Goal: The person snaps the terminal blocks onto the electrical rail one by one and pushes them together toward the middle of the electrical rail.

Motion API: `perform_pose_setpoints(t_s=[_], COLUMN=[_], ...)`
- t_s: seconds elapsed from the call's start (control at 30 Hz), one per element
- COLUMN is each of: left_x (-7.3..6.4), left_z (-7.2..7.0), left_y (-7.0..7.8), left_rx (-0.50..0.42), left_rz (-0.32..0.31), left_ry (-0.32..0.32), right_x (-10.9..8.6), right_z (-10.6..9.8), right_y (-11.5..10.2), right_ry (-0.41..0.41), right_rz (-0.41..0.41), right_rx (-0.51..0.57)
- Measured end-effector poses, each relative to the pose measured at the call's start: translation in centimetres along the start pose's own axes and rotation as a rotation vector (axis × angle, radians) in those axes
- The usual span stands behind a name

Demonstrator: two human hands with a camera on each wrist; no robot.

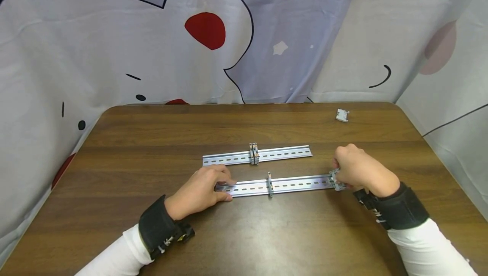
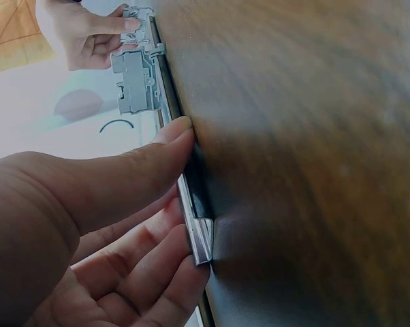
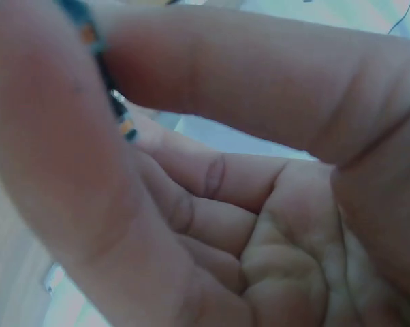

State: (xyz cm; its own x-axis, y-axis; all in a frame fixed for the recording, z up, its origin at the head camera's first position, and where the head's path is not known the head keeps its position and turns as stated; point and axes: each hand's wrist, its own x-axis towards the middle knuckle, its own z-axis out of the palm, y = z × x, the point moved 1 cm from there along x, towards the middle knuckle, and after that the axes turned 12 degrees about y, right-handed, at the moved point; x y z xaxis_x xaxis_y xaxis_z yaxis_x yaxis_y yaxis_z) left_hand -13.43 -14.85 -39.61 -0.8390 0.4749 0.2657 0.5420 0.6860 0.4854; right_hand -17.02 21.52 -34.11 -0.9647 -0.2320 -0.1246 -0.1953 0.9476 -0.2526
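Note:
The near DIN rail (image 1: 301, 183) lies across the table with a slim grey terminal block (image 1: 270, 184) standing around its middle. My left hand (image 1: 202, 189) grips this rail's left end, thumb on the near edge and fingers along the far edge; the left wrist view shows the bent metal rail end (image 2: 203, 238) beside the fingertips. At the rail's right end my right hand (image 1: 360, 170) pinches another terminal block (image 1: 336, 180), which overlaps the rail end in the head view. Between thumb and finger only a narrow edge of that block (image 3: 127, 128) shows in the right wrist view.
Behind lies a second, shorter-looking DIN rail (image 1: 286, 153) carrying terminal blocks (image 1: 254, 154) side by side. A loose pale terminal block (image 1: 342, 115) lies near the back right edge of the wooden table (image 1: 171, 125). A printed curtain (image 1: 114, 47) hangs behind it.

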Motion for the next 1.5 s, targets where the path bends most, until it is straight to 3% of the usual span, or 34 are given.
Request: perform_pose_setpoints(t_s=[0.3, 0.6, 0.77, 0.97, 1.3, 1.5], left_x=[-0.1, 0.0, -0.1, 0.0, 0.0, 0.0], left_z=[-0.1, -0.1, 0.1, 0.0, 0.0, 0.0], left_y=[0.2, 0.2, 0.1, 0.1, 0.1, 0.1], left_rx=[-0.006, -0.007, -0.007, -0.01, -0.015, -0.004], left_rz=[0.006, -0.012, -0.01, -0.005, 0.006, 0.004], left_ry=[0.003, 0.005, -0.01, -0.012, -0.003, -0.001], right_x=[0.3, 1.0, 0.8, 0.6, 1.2, 1.8], right_z=[0.5, 0.2, 0.3, -0.5, -1.3, -0.4], right_y=[-1.0, -0.5, -0.2, 1.4, 4.3, 5.6], right_ry=[-0.038, -0.068, -0.094, -0.129, -0.295, -0.403], right_rz=[0.027, -0.004, 0.019, -0.093, -0.153, -0.044], right_rx=[-0.002, 0.06, 0.081, 0.126, 0.438, 0.663])
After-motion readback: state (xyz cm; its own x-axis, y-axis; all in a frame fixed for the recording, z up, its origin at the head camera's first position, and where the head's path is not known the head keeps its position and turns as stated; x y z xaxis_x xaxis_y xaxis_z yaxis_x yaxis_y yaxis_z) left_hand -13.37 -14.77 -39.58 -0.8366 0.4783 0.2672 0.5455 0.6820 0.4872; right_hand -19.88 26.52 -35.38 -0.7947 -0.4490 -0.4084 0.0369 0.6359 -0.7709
